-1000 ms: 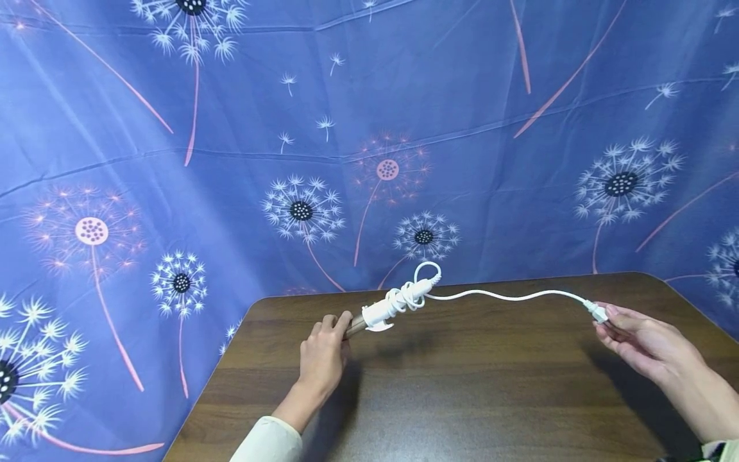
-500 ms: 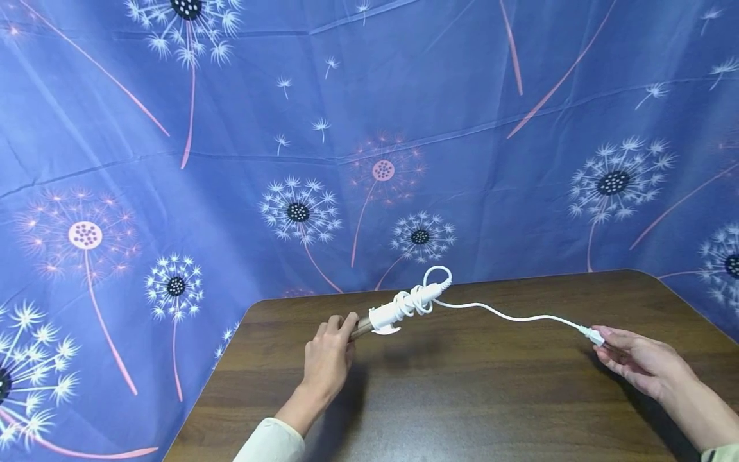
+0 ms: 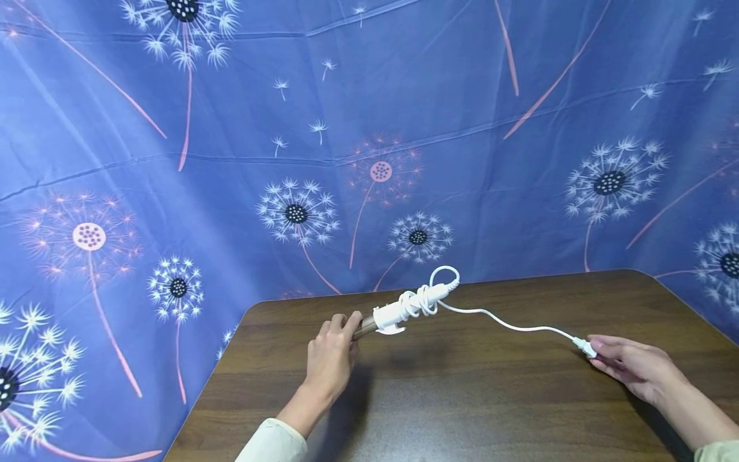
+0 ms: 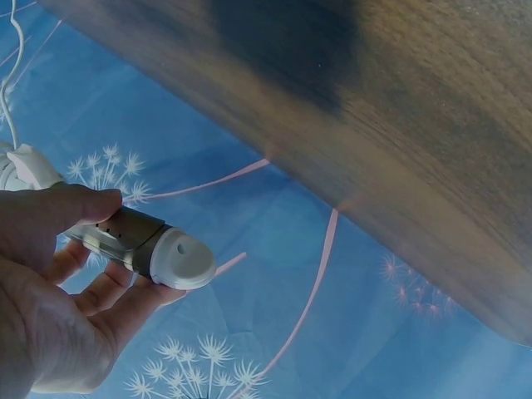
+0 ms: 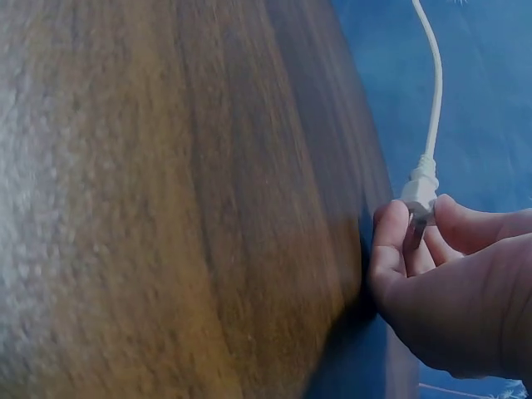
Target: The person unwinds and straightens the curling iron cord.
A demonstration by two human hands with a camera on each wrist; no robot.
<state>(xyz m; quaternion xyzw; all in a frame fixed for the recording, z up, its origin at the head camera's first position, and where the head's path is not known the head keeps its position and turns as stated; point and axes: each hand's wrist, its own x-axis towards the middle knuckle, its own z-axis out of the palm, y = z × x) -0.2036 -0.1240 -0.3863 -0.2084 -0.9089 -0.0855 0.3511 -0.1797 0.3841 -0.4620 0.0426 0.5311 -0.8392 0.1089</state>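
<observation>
Over table (image 3: 491, 404), L hand (image 3: 330, 359) grips wand (image 3: 388, 314), R hand (image 3: 637, 370) pinches plug (image 3: 586, 348), prob. cord (image 3: 522, 330) winding/unwinding, can't tell which; next likely needs plug circled round wand.

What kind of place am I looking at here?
Probably an indoor room, perhaps a simple filming corner: a wood-grain table, a blue dandelion-print cloth hanging behind it, and a corded device held over the table.

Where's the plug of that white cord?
In the head view, the plug is right of centre, pinched in the right hand, over the brown table.
</observation>
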